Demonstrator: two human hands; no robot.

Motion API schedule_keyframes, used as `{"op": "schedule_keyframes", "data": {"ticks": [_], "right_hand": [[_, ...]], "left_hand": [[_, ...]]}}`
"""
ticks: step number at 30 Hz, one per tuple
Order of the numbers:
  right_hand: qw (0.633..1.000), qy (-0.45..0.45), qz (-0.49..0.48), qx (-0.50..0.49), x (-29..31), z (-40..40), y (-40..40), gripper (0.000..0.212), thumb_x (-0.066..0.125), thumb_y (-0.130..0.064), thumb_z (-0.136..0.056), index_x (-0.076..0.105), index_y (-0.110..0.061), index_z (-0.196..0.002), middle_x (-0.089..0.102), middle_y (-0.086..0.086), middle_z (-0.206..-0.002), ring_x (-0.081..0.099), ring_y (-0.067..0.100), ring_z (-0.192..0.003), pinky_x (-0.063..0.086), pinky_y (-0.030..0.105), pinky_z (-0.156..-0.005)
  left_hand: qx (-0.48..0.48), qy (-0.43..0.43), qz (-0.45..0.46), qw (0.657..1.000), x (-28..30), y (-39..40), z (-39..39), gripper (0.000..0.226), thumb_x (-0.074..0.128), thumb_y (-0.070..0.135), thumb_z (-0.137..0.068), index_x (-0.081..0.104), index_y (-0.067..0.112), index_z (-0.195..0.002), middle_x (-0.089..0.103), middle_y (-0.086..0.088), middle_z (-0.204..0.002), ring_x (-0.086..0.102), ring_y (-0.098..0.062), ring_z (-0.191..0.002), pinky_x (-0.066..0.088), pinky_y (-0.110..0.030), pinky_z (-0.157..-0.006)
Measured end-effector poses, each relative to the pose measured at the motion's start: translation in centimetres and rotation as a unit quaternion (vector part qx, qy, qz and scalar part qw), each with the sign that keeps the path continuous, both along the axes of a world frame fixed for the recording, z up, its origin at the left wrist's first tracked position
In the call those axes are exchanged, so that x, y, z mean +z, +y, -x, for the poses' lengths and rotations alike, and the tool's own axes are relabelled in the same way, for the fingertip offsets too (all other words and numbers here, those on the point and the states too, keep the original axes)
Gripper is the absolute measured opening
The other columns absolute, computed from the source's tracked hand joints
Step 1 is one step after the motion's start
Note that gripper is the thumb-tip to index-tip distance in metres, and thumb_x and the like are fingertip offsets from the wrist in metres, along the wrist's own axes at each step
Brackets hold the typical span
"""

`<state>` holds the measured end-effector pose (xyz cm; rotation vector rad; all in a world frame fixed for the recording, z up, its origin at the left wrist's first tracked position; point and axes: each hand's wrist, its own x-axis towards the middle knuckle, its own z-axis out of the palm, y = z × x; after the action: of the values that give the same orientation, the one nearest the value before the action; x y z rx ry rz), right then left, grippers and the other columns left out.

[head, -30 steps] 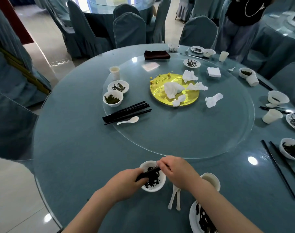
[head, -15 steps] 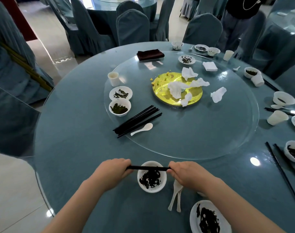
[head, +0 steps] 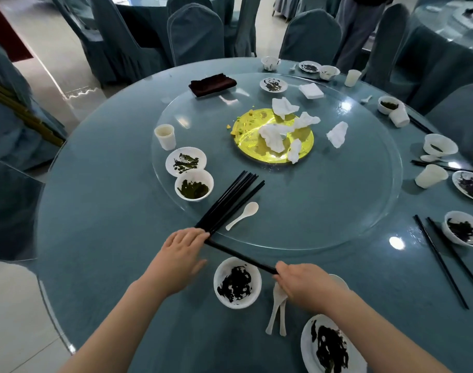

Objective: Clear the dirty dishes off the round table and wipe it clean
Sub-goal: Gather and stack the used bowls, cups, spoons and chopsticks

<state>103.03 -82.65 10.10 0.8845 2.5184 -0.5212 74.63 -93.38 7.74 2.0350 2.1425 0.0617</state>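
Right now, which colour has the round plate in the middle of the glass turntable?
Shiny yellow-gold plate, partly under crumpled white napkins; seen in the head view.

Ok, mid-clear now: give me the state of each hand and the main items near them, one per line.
left hand: holding one end of the black chopsticks
right hand: pinching the other end
black chopsticks: lifted, slanting above the near bowl
near bowl: upright, dark leftovers inside
chopstick bundle: lying on the glass turntable
white spoon: lying beside the bundle
yellow plate: littered with crumpled napkins
paper cup: tipped on its side
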Motion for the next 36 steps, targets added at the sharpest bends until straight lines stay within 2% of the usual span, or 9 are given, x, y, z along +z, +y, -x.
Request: {"op": "schedule_keyframes", "data": {"ticks": [2, 8, 14, 19, 22, 24, 28, 33, 36], "right_hand": [[0.999, 0.003, -0.011, -0.052, -0.2, -1.0, 0.5, 0.025, 0.024, -0.037, -0.106, 0.031, -0.017, -0.093, 0.032, -0.011, -0.069, 0.046, 0.028, -0.078, 0.032, 0.035, -0.068], [0.969, 0.054, 0.002, -0.243, -0.8, -1.7, 1.1, 0.029, 0.025, -0.037, -0.105, 0.036, -0.016, -0.088, 0.043, -0.006, -0.069, 0.042, 0.019, -0.061, 0.035, 0.036, -0.063], [0.913, 0.101, 0.023, -0.394, -4.0, 3.5, 3.3, 0.031, 0.026, -0.032, -0.106, 0.041, -0.012, -0.087, 0.055, 0.006, -0.087, 0.059, 0.033, -0.091, 0.039, 0.034, -0.071], [0.878, 0.088, 0.038, -0.468, -5.7, 6.0, 5.5, 0.035, 0.028, -0.026, -0.105, 0.054, -0.002, -0.108, 0.061, 0.017, -0.115, 0.060, 0.035, -0.105, 0.043, 0.035, -0.077], [0.873, 0.075, 0.035, -0.480, -5.9, 7.3, 6.3, 0.029, 0.032, -0.013, -0.102, 0.054, -0.001, -0.117, 0.058, 0.015, -0.119, 0.059, 0.031, -0.106, 0.042, 0.033, -0.074], [0.872, 0.066, 0.035, -0.484, -5.9, 7.7, 6.8, 0.032, 0.030, -0.016, -0.104, 0.053, 0.000, -0.117, 0.060, 0.015, -0.119, 0.060, 0.032, -0.105, 0.039, 0.032, -0.072], [0.887, -0.004, 0.022, -0.462, -5.8, 7.7, 7.5, 0.035, 0.026, -0.010, -0.101, 0.057, -0.002, -0.116, 0.057, 0.010, -0.093, 0.049, 0.022, -0.068, 0.036, 0.031, -0.054], [0.916, -0.077, -0.046, -0.392, -5.3, 7.7, 7.7, 0.030, 0.034, -0.014, -0.101, 0.062, -0.007, -0.108, 0.064, 0.009, -0.103, 0.058, 0.025, -0.085, 0.048, 0.032, -0.070], [0.926, -0.103, -0.064, -0.358, -5.0, 7.8, 7.7, 0.031, 0.035, -0.017, -0.101, 0.064, -0.008, -0.105, 0.065, 0.008, -0.099, 0.060, 0.024, -0.084, 0.048, 0.031, -0.069]], "left_hand": [[0.084, -0.062, 0.027, 0.994, -0.3, 0.1, 0.7, 0.064, 0.045, 0.043, -0.098, 0.018, 0.025, -0.153, 0.017, 0.008, -0.158, 0.014, -0.016, -0.147, 0.006, -0.032, -0.119], [0.156, -0.062, 0.124, 0.978, -2.3, 1.0, 2.5, 0.069, 0.044, 0.040, -0.098, 0.011, 0.019, -0.155, 0.004, 0.002, -0.162, 0.005, -0.021, -0.149, 0.014, -0.039, -0.121], [0.120, -0.048, 0.176, 0.976, -3.9, 4.3, 2.3, 0.074, 0.045, 0.039, -0.098, 0.005, 0.014, -0.155, -0.003, -0.003, -0.163, 0.005, -0.021, -0.150, 0.016, -0.038, -0.120], [0.086, -0.008, 0.188, 0.978, -4.6, 5.9, 1.2, 0.080, 0.045, 0.038, -0.098, -0.006, 0.013, -0.155, -0.014, -0.005, -0.162, -0.003, -0.019, -0.150, 0.010, -0.037, -0.120], [0.062, 0.010, 0.180, 0.982, -5.2, 5.9, 0.6, 0.079, 0.043, 0.037, -0.098, -0.007, 0.014, -0.155, -0.013, -0.003, -0.162, -0.005, -0.017, -0.150, 0.005, -0.036, -0.120], [0.051, 0.012, 0.170, 0.984, -5.5, 5.7, 0.3, 0.077, 0.042, 0.035, -0.097, -0.005, 0.015, -0.155, -0.011, -0.002, -0.162, -0.005, -0.016, -0.150, 0.004, -0.035, -0.120], [0.028, -0.005, 0.165, 0.986, -5.6, 5.8, -0.4, 0.075, 0.042, 0.035, -0.097, -0.002, 0.020, -0.155, -0.008, 0.002, -0.163, -0.006, -0.015, -0.150, 0.005, -0.036, -0.121], [0.009, -0.029, 0.174, 0.984, -5.7, 5.7, -0.9, 0.071, 0.041, 0.032, -0.099, -0.002, 0.028, -0.155, -0.009, 0.007, -0.162, -0.009, -0.015, -0.149, 0.004, -0.039, -0.121], [0.000, -0.038, 0.169, 0.985, -5.6, 5.7, -1.2, 0.068, 0.039, 0.029, -0.100, -0.001, 0.031, -0.155, -0.007, 0.010, -0.162, -0.008, -0.015, -0.149, 0.004, -0.039, -0.120]]}}
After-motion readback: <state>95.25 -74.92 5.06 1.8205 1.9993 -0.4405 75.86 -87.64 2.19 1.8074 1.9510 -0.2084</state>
